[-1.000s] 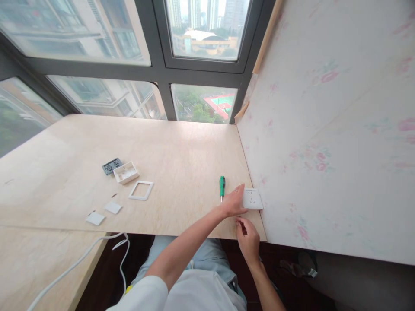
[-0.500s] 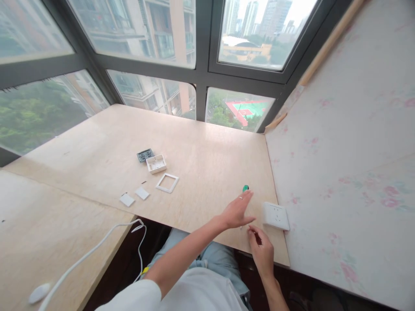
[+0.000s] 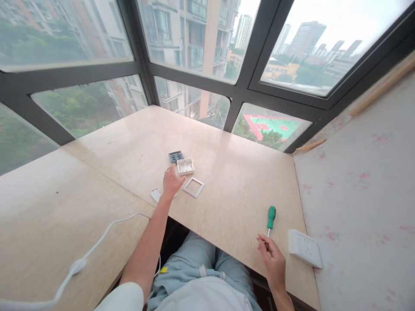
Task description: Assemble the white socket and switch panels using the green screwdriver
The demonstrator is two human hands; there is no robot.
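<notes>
My left hand [image 3: 172,182] is over the table beside a white plastic back box [image 3: 186,166], its thumb apart from the fingers; I cannot tell whether it touches the box. Behind the box lies a dark switch module [image 3: 175,156]. A white square frame [image 3: 193,187] lies right of this hand, and a small white cover plate [image 3: 155,195] sits partly below the wrist. On the right, my right hand [image 3: 273,258] has its fingertips pinched together; what is in them is too small to make out. Just beyond them lies a green-handled screwdriver [image 3: 271,217], its shaft pointing toward the fingers.
A white wall socket on its box [image 3: 305,249] lies by the papered wall [image 3: 366,207] at the right. A white cable [image 3: 106,231] with an inline switch [image 3: 78,266] crosses the left board. Windows border the wooden table [image 3: 233,185] at the back.
My left hand has swung from over the screwdriver leftward to the white box, uncovering the screwdriver. The right hand stays pinched at the table's front. The view has turned left.
</notes>
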